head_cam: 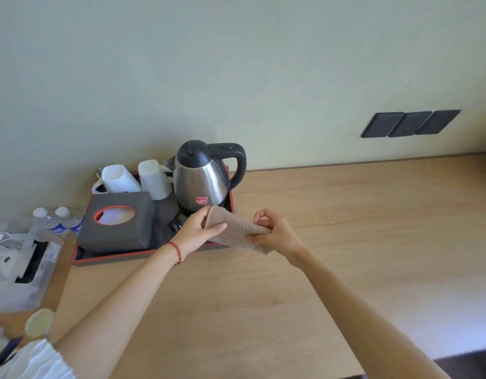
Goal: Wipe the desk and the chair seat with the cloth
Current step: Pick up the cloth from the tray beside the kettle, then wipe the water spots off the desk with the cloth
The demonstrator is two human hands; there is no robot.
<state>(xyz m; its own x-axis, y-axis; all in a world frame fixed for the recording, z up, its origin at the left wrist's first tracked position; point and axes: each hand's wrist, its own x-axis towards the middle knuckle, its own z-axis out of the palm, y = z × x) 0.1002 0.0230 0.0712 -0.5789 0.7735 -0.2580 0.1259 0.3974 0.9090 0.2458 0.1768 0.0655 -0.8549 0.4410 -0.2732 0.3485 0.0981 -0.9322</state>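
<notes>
Desk (345, 214), wall behind: I hold the cloth (236, 228) above it.
Left hand (198, 228) and right hand (274, 231) pinch its ends; kettle (202, 179) at twelve o'clock.

Cloth (237, 231) coarse, nubbly (beige weave); desk (345, 228) matt wood; kettle (202, 184) glossy steel.

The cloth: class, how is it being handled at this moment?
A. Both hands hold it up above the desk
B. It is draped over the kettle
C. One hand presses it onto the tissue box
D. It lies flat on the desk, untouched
A: the left hand and the right hand each grip an end of the tan cloth, which hangs clear of the desk.
</notes>
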